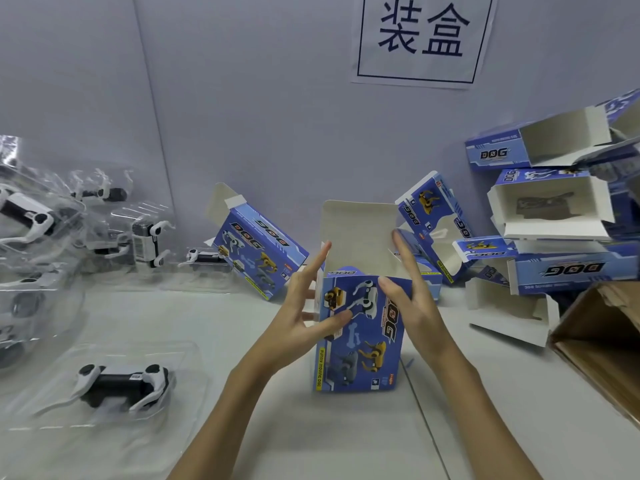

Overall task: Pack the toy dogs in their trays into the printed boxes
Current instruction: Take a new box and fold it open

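Left hand [304, 306] and right hand [412, 299], fingers nearly straight, thumbs on front, steady upright printed box [363, 341], top flap open, on bench [242, 427].

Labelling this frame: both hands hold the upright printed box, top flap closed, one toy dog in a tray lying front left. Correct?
Not quite. In the head view the printed box between the left hand and right hand has its top flap open. The toy dog in its tray does lie front left.

Both hands, left hand [304, 306] and right hand [412, 299], raised, fingers straight.

Glossy printed cardboard box [360, 334]
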{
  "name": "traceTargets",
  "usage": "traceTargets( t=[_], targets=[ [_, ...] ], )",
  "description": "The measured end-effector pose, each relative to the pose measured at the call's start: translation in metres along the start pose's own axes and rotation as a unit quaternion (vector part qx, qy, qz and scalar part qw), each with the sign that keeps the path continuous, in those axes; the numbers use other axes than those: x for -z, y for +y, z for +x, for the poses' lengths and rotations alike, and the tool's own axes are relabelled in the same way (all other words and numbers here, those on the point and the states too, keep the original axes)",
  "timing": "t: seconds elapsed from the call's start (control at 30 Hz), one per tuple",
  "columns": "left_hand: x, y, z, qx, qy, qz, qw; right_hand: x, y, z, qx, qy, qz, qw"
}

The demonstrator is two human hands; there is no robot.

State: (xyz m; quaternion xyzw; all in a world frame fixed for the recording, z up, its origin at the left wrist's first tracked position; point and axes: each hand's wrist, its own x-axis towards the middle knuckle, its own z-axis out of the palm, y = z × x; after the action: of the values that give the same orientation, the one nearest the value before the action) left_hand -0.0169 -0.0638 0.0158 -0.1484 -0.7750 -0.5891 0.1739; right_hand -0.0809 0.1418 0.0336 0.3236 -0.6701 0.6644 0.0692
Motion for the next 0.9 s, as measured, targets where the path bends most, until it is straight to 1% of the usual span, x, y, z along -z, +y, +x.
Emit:
traceTargets(
  t=[0.13, 0.33, 0.47, 0.6, 0.67, 0.77, 0.83, 0.9],
  targets=[
    [-0.003, -0.001, -0.001, -0.038, -0.015, 0.016, 0.999, 0.004, 0.0, -0.002, -0.01, -0.009, 0.017, 1.0],
    [-0.002, -0.003, -0.005, -0.026, 0.002, 0.052, 0.998, 0.012, -0.01, 0.001, 0.021, -0.052, -0.066, 0.996],
    [-0.001, 0.001, -0.007, -0.018, -0.015, 0.022, 0.999, 0.011, -0.011, 0.002, 0.017, -0.079, -0.08, 0.994],
    [0.006, 0.003, -0.005, 0.008, -0.043, -0.045, 0.998, 0.01, -0.012, 0.005, -0.009, -0.074, -0.055, 0.996],
    [0.009, 0.004, -0.004, 0.022, -0.036, -0.06, 0.997, 0.008, -0.013, 0.005, -0.007, -0.071, -0.058, 0.996],
    [0.011, 0.003, -0.002, 0.016, -0.009, -0.011, 1.0, 0.004, -0.014, 0.003, 0.001, -0.065, -0.063, 0.996],
    [0.009, 0.003, -0.002, -0.002, 0.003, 0.027, 1.0, 0.004, -0.013, 0.0, 0.015, -0.06, -0.076, 0.995],
    [0.007, 0.004, 0.0, -0.022, 0.021, 0.041, 0.999, 0.006, -0.012, -0.001, 0.027, -0.068, -0.069, 0.995]
  ],
)
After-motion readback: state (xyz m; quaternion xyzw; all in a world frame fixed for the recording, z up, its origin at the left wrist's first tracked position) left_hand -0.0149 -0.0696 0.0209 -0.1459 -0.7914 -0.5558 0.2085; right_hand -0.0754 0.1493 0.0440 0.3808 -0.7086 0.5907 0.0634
